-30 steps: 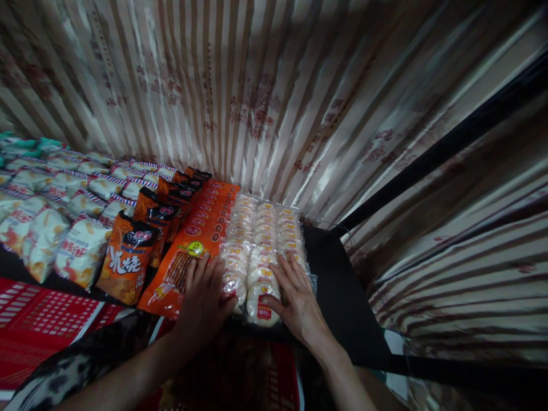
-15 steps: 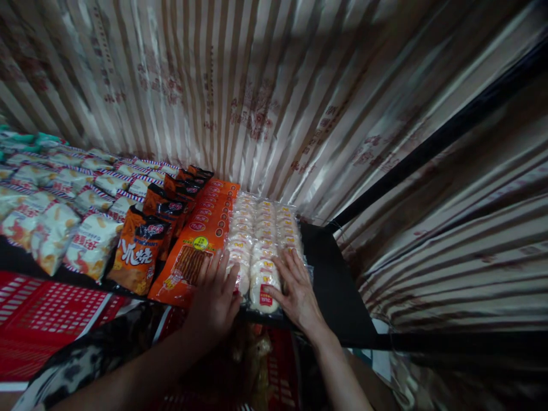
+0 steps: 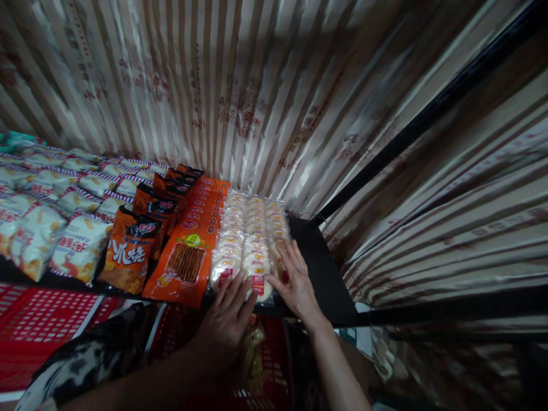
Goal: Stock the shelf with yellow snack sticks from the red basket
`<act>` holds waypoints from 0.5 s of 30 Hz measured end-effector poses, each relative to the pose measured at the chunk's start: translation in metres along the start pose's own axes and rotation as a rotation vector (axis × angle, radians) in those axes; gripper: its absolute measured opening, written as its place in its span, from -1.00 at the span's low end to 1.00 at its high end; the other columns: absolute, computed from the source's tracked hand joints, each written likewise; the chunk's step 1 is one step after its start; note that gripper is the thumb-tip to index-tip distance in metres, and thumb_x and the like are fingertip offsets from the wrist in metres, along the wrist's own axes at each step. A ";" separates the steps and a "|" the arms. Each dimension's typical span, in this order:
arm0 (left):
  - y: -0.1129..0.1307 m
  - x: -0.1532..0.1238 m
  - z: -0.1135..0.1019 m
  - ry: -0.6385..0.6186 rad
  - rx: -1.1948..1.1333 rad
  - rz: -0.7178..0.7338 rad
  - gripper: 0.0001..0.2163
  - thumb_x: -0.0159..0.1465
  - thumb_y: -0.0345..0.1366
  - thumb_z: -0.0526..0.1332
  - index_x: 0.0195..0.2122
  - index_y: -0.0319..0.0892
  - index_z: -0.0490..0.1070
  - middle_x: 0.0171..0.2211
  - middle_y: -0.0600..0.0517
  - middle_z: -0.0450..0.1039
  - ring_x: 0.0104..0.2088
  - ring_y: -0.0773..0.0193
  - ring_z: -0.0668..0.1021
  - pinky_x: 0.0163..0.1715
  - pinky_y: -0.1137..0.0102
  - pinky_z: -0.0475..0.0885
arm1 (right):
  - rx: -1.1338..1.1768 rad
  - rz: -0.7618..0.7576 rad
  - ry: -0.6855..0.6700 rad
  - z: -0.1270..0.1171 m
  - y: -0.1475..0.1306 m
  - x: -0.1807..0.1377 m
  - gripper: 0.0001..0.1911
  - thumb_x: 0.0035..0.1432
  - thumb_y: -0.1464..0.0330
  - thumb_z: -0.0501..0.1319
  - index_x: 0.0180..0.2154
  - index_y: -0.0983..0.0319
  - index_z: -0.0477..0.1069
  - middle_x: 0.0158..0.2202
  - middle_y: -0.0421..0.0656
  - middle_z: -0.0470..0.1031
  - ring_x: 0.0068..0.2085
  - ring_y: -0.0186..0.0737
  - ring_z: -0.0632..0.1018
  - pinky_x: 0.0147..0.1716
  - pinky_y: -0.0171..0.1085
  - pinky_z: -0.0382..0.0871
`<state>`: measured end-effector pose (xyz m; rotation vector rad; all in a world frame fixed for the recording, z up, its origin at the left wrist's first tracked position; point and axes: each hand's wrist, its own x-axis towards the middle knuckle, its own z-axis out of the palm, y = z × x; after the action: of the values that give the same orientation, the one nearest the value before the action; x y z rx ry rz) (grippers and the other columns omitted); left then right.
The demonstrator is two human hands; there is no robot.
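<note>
Three rows of clear-wrapped packs of round white snacks (image 3: pixel 254 242) lie overlapped on the black shelf (image 3: pixel 325 268), small red labels on the front ones. My left hand (image 3: pixel 229 317), fingers stretched out, rests its fingertips at the front ends of the left and middle rows. Along the right row lies my right hand (image 3: pixel 297 282), its fingers extended and its thumb reaching toward the middle row's front pack. It partly hides the right row. Just left of the packs is a flat orange snack bag (image 3: pixel 188 245) with brown sticks pictured on it.
Orange-and-black snack bags (image 3: pixel 128 251) and many white snack bags (image 3: pixel 81 245) fill the shelf leftward. A striped curtain (image 3: pixel 257 103) hangs behind, and a black pole (image 3: pixel 411 131) slants at right. Below are red baskets (image 3: pixel 43 319).
My left hand has drawn back from over the orange bag and left row to the packs' front edge. My right hand stays along the right row. The view has shifted slightly right.
</note>
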<state>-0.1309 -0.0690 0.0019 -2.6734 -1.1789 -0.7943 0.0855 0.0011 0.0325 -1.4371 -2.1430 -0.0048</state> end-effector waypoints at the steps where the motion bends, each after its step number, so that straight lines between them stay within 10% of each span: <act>1: 0.000 0.001 0.001 0.006 -0.004 0.007 -0.54 0.28 -0.43 0.04 0.23 -0.33 0.15 0.30 -0.24 0.01 0.32 -0.14 -0.05 0.20 0.02 0.13 | -0.006 0.018 0.020 -0.003 0.002 -0.002 -0.27 0.12 0.08 0.21 0.25 0.20 0.10 0.31 0.04 0.06 0.34 0.03 -0.03 0.21 0.15 0.06; 15: 0.020 0.010 0.015 -0.090 -0.028 0.036 -0.60 0.31 -0.34 0.04 0.17 -0.31 0.21 0.26 -0.29 0.08 0.31 -0.10 0.00 0.23 -0.03 -0.01 | 0.057 0.414 0.157 -0.004 0.023 -0.057 -0.42 0.14 0.04 0.12 0.05 0.30 0.38 0.16 0.11 0.31 0.23 0.01 0.27 0.17 0.04 0.19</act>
<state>-0.1043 -0.0718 -0.0035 -2.7714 -1.1437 -0.6971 0.1228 -0.0389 0.0041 -1.7576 -1.6778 0.0932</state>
